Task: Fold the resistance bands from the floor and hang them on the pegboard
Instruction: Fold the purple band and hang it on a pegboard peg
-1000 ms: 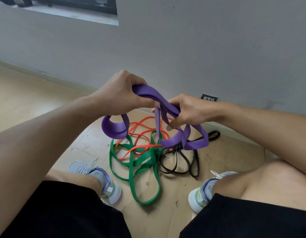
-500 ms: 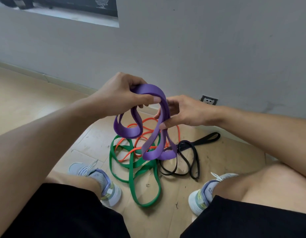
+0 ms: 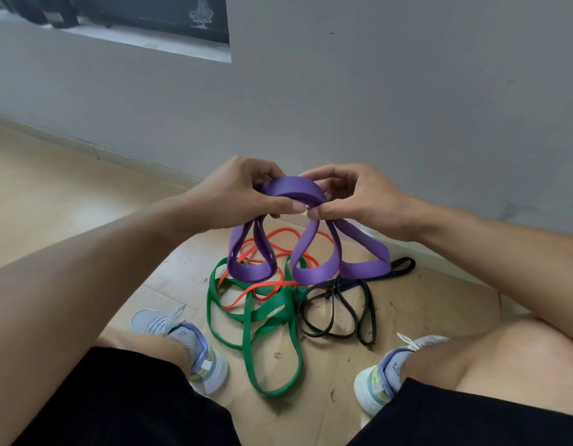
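Both hands meet at chest height over the floor, and each grip is pinching the top of the purple band [image 3: 290,191]: the left hand [image 3: 233,194] has its thumb pressed onto the gathered layers, and the right hand [image 3: 355,194] nips them from the other side, thumb tips nearly touching. Below the two grips three purple loops hang free, one under the left grip, two under and beyond the right.

The likely trouble is elastic spring-back: the layers are stacked only by finger pressure, so if either grip eases to re-seat, a loop could slip out and the fold undo itself. The loops also look uneven (the far right one hangs wider), which may give a lopsided bundle.

Beneath the grips, the green band [image 3: 265,320], orange band [image 3: 265,286] and black band [image 3: 339,317] lie tangled on the floor [image 3: 53,188], and a dangling purple loop might snag them.
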`<state>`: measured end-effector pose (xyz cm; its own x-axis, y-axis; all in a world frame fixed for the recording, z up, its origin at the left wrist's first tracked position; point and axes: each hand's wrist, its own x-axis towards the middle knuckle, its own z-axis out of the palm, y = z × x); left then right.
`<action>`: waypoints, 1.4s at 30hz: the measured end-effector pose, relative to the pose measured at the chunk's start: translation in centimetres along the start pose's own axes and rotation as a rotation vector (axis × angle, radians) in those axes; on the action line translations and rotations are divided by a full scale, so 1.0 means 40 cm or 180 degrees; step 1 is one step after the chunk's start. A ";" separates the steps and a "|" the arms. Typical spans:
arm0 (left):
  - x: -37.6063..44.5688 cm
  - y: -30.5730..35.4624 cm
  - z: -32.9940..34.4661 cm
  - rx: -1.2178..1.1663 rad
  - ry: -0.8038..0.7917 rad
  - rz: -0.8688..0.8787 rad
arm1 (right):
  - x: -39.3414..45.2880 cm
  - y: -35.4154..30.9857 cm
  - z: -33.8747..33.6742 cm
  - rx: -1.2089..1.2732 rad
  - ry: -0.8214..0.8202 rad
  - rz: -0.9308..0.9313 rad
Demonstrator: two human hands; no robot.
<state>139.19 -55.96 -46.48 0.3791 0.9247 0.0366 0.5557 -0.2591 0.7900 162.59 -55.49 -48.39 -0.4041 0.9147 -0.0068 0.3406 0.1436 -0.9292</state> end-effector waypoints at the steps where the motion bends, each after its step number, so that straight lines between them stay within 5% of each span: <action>1: 0.001 0.000 -0.002 0.0030 0.0022 0.0008 | -0.001 -0.002 -0.003 -0.0040 0.0024 0.0004; 9: 0.007 0.012 0.003 0.0163 0.0264 0.0172 | -0.007 -0.013 -0.006 -0.0283 0.0125 -0.0102; 24: 0.012 -0.017 0.010 0.0703 -0.0041 0.0134 | -0.005 -0.022 -0.013 -0.0610 0.0299 -0.0330; 42: 0.007 -0.009 0.011 0.0335 -0.0038 0.0097 | -0.009 -0.026 0.000 -0.0551 0.0222 -0.0376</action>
<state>139.43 -55.73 -47.01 0.4055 0.9126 0.0519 0.6181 -0.3155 0.7200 162.40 -55.95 -47.42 -0.3923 0.9106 0.1296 0.4375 0.3087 -0.8446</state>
